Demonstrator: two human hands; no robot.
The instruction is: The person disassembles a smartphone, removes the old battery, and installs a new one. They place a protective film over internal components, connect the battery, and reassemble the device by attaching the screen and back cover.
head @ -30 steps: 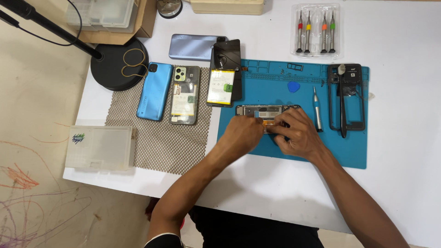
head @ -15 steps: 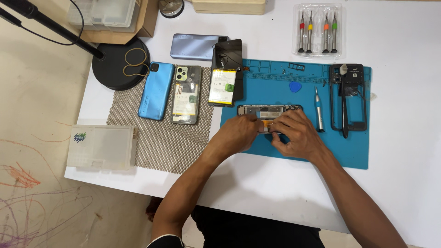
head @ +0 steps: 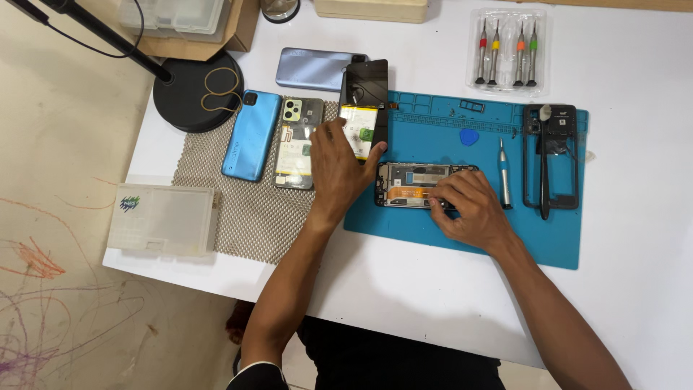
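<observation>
Opened phone frame (head: 417, 185) lies flat near the middle of the blue mat (head: 548, 245), its long side parallel to the mat's front edge. Right hand (head: 469, 213) rests on the frame's right end, fingers curled against it; whether they pinch a part cannot be told. Left hand (head: 338, 167) is spread open, holding nothing, reaching over the mat's left edge onto the battery (head: 359, 130) of a second opened phone. A screwdriver (head: 504, 172) lies just right of the frame, a blue pick (head: 469, 136) behind it. Risk, as a judgement: with only one hand steadying it, the frame could slide, and loose small parts could scatter off the mat.
</observation>
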